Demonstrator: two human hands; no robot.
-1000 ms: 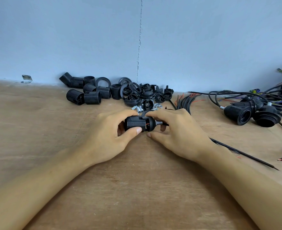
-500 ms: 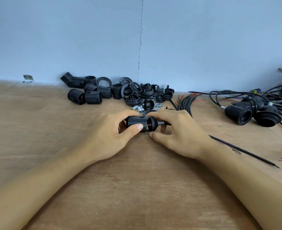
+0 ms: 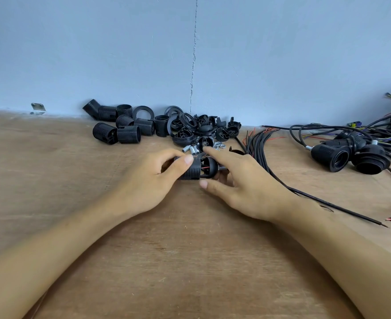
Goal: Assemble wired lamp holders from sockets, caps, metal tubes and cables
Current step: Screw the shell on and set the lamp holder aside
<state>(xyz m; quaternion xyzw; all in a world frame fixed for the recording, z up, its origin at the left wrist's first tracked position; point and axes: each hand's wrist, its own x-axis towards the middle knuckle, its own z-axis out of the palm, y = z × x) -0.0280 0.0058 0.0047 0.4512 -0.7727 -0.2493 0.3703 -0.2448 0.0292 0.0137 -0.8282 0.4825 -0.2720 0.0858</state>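
Observation:
A black ribbed lamp socket [image 3: 193,171] lies sideways at the table's middle, and my left hand [image 3: 150,183] grips it with the thumb across its top. Against its right end sits a black cap [image 3: 209,168] with red wire showing in the gap. My right hand [image 3: 243,187] holds that cap, index finger over it and thumb below. A black cable [image 3: 328,204] runs from the cap to the right. Short metal tubes [image 3: 191,149] and nuts [image 3: 219,146] lie just behind my hands.
Loose black sockets [image 3: 127,133], rings and caps [image 3: 194,128] are heaped along the blue wall. A bundle of black cables [image 3: 257,143] lies right of them. Finished wired holders [image 3: 332,157] and tangled wires sit at the far right on the wooden table [image 3: 190,261].
My right hand's fingers have spread and shifted on the cap, uncovering more of it and the gap with red wire. My left thumb has slid up over the socket.

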